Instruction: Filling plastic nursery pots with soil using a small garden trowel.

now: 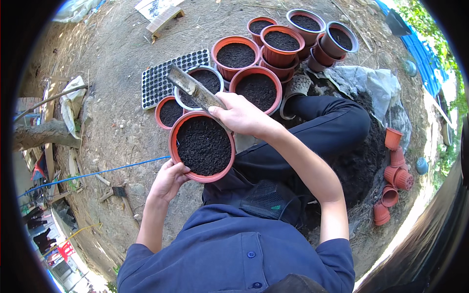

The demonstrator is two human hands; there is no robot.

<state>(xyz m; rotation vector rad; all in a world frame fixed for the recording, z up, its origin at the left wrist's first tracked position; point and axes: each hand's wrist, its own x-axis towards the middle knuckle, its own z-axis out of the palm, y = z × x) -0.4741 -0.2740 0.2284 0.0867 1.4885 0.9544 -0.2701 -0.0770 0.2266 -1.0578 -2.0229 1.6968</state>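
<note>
My left hand (pixel 168 180) grips the lower left rim of an orange-brown plastic pot (pixel 175 133). Dark soil (pixel 204 146) reaches close to the rim of this pot. A worn strip, wooden or bamboo (pixel 196 89), is in my right hand (pixel 236 113), which holds it near its lower end. The strip slants up and left over a white-rimmed pot (pixel 222 82) and partly hides it; its lower end lies by the held pot's upper right rim. Whether they touch, I cannot tell. A smaller soil-filled pot (pixel 170 113) stands just beyond.
Several soil-filled pots (pixel 236 55) crowd the ground ahead, some stacked. Beside them lies a black-celled seedling tray (pixel 157 86). To the right are a soil heap (pixel 353 164), crumpled plastic sheeting (pixel 377 88) and a row of small pots (pixel 392 174). A blue hose or cord (pixel 106 171) crosses the left.
</note>
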